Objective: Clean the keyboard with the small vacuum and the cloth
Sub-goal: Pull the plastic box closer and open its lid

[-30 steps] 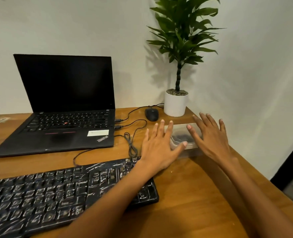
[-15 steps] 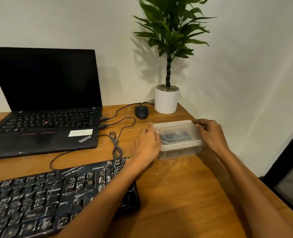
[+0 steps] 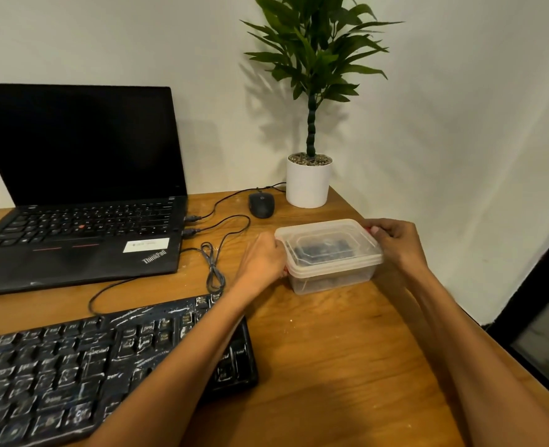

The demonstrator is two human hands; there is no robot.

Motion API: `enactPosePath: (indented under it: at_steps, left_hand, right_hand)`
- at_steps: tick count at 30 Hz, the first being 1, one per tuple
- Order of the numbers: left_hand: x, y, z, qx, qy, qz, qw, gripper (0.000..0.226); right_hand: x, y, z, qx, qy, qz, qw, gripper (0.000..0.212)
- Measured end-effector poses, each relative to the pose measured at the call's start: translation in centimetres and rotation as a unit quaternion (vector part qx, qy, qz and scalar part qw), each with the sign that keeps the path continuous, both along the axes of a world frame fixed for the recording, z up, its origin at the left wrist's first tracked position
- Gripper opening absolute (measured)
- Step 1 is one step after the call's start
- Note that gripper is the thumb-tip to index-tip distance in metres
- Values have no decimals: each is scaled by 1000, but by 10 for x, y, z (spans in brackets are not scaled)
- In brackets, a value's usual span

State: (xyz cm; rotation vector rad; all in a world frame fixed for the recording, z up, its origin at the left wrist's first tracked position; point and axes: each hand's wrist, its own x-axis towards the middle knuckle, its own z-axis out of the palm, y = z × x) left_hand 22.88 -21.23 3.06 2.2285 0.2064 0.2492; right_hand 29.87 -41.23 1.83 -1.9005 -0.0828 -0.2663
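Black keyboard (image 3: 73, 366) runs left-right; left hand (image 3: 262, 264), right hand (image 3: 399, 241) hold clear box (image 3: 331, 253).

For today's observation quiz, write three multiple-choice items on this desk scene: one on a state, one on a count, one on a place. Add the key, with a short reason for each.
1. The lid of the clear box is:
A. on the box
B. leaning on the wall
C. upside down under the box

2. How many cables are plugged into the right side of the laptop?
A. none
B. two
C. five

3. The mouse lies:
A. on the laptop
B. inside the box
C. just left of the white pot

Key:
1 A: the lid sits on the box, and the left hand and right hand grip its two ends.
2 B: two plugs show at that edge.
3 C: it rests beside the pot without touching it.
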Motion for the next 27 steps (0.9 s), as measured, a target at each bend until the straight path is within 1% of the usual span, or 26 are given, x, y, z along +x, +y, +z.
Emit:
enactPosePath:
  at_steps: [3, 7, 10, 13, 16, 19, 20, 24, 27]
  left_hand:
    - [1, 3, 1, -21, 18, 1, 1000, 32]
    - [-1, 9, -1, -105, 65, -6, 992, 32]
    - [-2, 16, -1, -75, 64, -4, 995, 31]
    - [-2, 16, -1, -76, 71, 5, 995, 23]
    - [-2, 17, -3, -60, 66, 8, 996, 26]
    - [-3, 20, -4, -75, 57, -2, 996, 21]
    - [-4, 21, -3, -82, 55, -7, 995, 23]
    - [-6, 23, -4, -126, 62, -16, 990, 27]
    - [-8, 26, -3, -191, 77, -25, 978, 27]
  right_hand:
    - [-3, 0, -2, 64, 22, 4, 998, 19]
    - [-6, 0, 1, 111, 46, 6, 993, 19]
    - [-9, 0, 3, 137, 63, 19, 988, 19]
    - [-13, 0, 6, 159, 74, 22, 984, 20]
    - [-16, 0, 7, 157, 95, 19, 983, 23]
    - [-17, -1, 6, 144, 112, 31, 983, 26]
    - [-17, -1, 6, 144, 114, 33, 982, 26]
    - [-16, -2, 6, 104, 112, 23, 988, 24]
    - [-16, -3, 7, 101, 115, 25, 988, 21]
